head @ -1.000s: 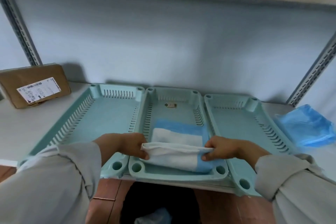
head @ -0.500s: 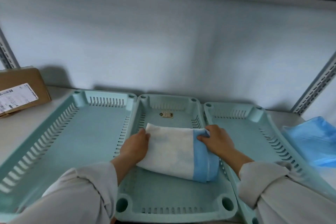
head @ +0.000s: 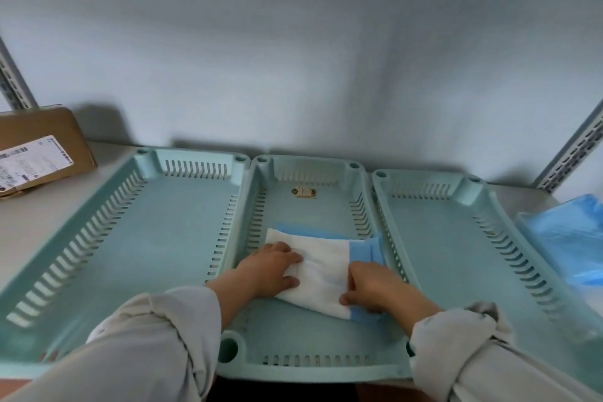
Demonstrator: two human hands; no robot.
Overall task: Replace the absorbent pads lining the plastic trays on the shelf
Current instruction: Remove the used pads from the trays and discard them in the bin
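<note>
The absorbent pad [head: 321, 274], white with a blue backing and border, lies partly folded on the floor of the middle tray [head: 313, 365], about midway along it, with its right edge riding up against the tray's slotted side wall. The left hand [head: 272, 269] lies on the pad's left part, fingers curled over the cloth with the thumb at its near edge; the right hand [head: 370, 287] grips the near right part, fingers bent round a fold. The likeliest trouble is a crooked lining: the pad may stay doubled or bunch at that wall (it looks wider than the floor), leaving the far end bare. The left tray [head: 98, 238] and right tray [head: 456, 238] hold no pad, and a blue plastic bag [head: 567, 238] lies at the right.
</note>
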